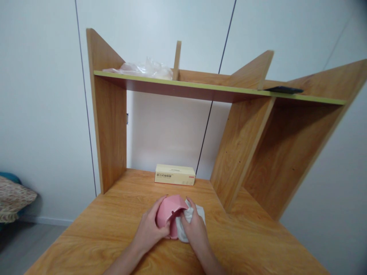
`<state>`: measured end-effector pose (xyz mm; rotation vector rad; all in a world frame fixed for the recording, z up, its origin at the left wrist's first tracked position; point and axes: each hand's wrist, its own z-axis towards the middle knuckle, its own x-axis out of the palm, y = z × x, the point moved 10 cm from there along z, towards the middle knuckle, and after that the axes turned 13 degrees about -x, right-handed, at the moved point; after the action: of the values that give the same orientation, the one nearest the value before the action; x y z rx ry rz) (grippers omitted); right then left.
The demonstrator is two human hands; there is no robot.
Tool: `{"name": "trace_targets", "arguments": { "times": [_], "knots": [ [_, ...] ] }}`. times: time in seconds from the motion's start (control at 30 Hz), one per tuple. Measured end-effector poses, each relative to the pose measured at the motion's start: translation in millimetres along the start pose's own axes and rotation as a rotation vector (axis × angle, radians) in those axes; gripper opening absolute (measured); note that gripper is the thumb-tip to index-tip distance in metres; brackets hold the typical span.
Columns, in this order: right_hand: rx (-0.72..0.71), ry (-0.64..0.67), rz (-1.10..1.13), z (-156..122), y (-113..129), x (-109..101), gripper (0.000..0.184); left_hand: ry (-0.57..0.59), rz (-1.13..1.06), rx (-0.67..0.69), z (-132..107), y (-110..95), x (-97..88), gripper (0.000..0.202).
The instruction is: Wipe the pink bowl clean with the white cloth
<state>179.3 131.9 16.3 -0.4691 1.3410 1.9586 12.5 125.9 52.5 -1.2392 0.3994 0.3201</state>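
Fingers (157, 204) on bowl (172, 204); Chinese-lettered box (175, 178)

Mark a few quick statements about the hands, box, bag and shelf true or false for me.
1. The left hand holds the pink container. True.
2. The right hand holds the box. False: it holds the white cloth.
3. The box rests on the desk, beyond both hands. True.
4. The clear bag lies on the desk. False: it lies on the shelf, toward its left end.
5. A dark flat object lies toward the shelf's right end. True.
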Motion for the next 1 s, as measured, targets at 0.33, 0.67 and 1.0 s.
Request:
{"name": "trace_targets", "arguments": {
  "times": [0.33, 0.67, 1.0],
  "knots": [
    [-0.066, -0.256, 0.298, 0.2, -9.0, -11.5, 0.054, 0.177, -0.214, 0.042, -3.4, 4.7, 28.1, 0.09],
    [-0.004, -0.134, -0.193, 0.3, -1.6, -31.5, 0.061, 0.108, 0.043, -0.029, -4.6, 2.7, 15.8, 0.072],
    [-0.043, -0.083, -0.024, 1.3, -7.6, -16.8, 0.057, 0.117, 0.023, -0.041, -1.8, 6.2, 15.0, 0.067]
  ]
}}
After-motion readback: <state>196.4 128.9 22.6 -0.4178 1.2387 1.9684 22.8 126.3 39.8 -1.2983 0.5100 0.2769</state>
